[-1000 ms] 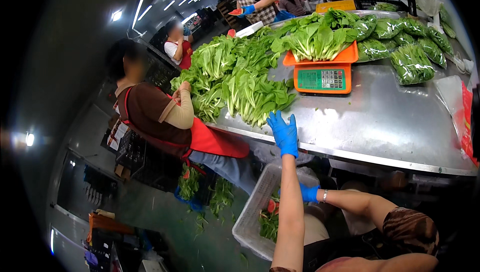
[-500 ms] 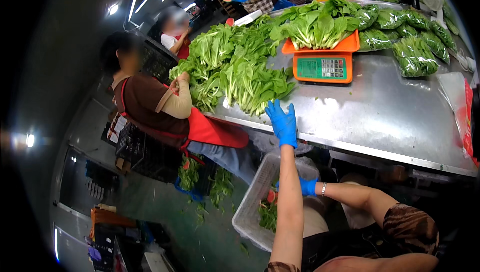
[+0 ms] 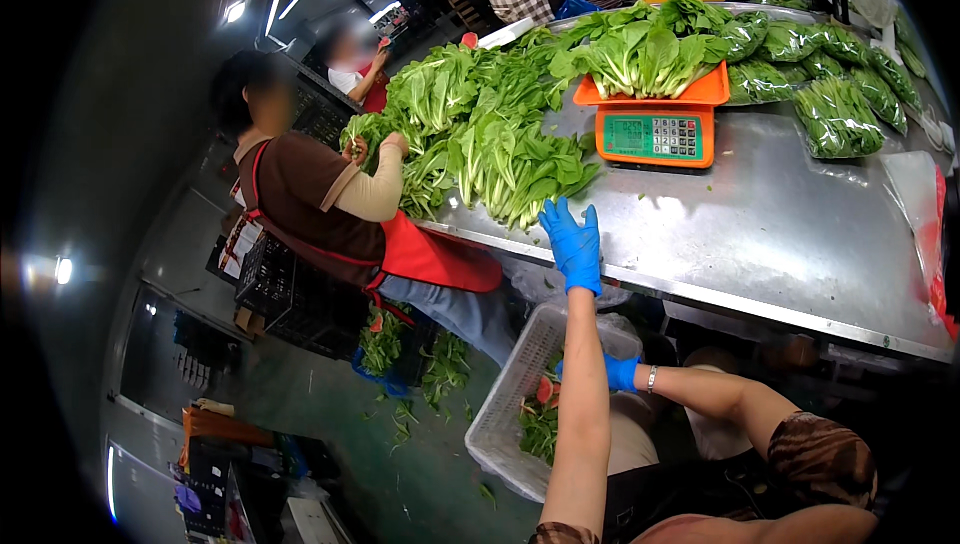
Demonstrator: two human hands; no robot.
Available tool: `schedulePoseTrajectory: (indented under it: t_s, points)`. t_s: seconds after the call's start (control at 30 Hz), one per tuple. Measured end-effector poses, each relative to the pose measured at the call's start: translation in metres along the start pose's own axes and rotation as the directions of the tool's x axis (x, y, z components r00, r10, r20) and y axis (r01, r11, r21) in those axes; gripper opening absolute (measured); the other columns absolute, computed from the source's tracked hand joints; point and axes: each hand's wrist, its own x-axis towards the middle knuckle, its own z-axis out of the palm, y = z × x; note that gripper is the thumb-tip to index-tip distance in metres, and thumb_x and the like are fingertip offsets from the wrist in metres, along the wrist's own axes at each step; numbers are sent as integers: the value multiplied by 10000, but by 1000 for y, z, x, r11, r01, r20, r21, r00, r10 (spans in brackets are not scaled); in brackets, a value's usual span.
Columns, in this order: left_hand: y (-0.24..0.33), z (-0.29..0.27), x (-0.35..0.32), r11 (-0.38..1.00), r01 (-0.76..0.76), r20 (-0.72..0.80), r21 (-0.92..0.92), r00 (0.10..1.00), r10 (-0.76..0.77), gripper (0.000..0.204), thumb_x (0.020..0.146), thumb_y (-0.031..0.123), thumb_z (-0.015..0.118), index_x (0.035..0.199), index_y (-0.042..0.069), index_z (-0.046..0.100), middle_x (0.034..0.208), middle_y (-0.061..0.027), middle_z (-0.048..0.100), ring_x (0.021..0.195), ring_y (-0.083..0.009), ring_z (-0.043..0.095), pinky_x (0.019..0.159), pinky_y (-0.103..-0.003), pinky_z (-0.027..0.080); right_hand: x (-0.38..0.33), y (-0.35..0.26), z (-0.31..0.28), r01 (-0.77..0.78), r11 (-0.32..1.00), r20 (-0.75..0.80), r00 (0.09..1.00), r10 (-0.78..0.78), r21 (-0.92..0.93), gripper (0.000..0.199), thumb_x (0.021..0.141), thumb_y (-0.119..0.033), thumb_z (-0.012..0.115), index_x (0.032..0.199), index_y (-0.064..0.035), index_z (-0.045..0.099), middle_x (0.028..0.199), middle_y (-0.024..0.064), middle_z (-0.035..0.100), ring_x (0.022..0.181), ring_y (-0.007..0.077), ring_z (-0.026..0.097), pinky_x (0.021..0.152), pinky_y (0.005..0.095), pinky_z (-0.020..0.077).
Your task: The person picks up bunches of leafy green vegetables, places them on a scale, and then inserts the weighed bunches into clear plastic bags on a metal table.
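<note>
Left grip (image 3: 573, 247) is spread wide, nothing held, just beside the greens (image 3: 515, 169) (contact can't be told). Right grip (image 3: 622, 372) is part-hidden by the left forearm (image 3: 580, 399), state unclear. Greens are heaped on the surface (image 3: 780, 224) left of the scale (image 3: 655, 136); likely light, soft, easily bruised, best taken by the stems (image 3: 520, 206).

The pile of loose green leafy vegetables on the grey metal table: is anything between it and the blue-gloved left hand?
Nothing visible stands between the left hand and the pile of vegetables. The hand is close beside its near edge; touching is unclear.
</note>
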Motion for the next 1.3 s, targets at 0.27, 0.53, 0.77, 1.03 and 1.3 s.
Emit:
schedulePoseTrajectory:
  t_s: [0.27,0.53,0.77,1.03,1.3]
  points:
    - [3,-13,-2,1000,11,35,-1,999,-11,532,770,293,575,1173,-11,407,1289,-241,301,1213,-429,221,983,-443,258,3,8,10,-129,986,-8,992,129,-102,397,766,-171,634,1116,-48,494,1147,106,510,1015,207,489,887,325,385]
    - [6,-10,1,1000,-2,22,26,1000,1,534,766,292,579,1174,-8,411,1293,-238,297,1208,-428,232,982,-447,261,1,-15,5,-71,991,58,995,78,-112,415,771,-178,624,1136,-54,471,1140,95,502,1021,195,485,889,314,384]
    - [-6,-3,-1,996,-66,10,65,998,66,490,766,283,573,1139,-6,439,1258,-242,345,1185,-429,269,973,-447,276,2,-94,3,-92,715,-103,994,28,-693,334,775,-274,544,1032,-60,541,1010,185,554,893,344,537,780,364,430]
    - [-4,0,5,996,-50,52,79,998,46,503,767,317,566,1120,-25,460,1223,-242,395,1163,-394,321,969,-423,284,-117,-249,9,10,775,-492,767,-412,-632,195,842,-80,477,1011,-35,563,959,111,593,891,207,574,773,300,450]
    - [9,0,0,1000,-5,57,18,998,4,508,766,333,552,1147,11,457,1226,-230,397,1158,-387,329,962,-420,297,-322,-333,-64,-626,639,-849,71,-524,-446,170,851,-134,482,918,-14,581,788,50,567,621,107,474,594,230,404]
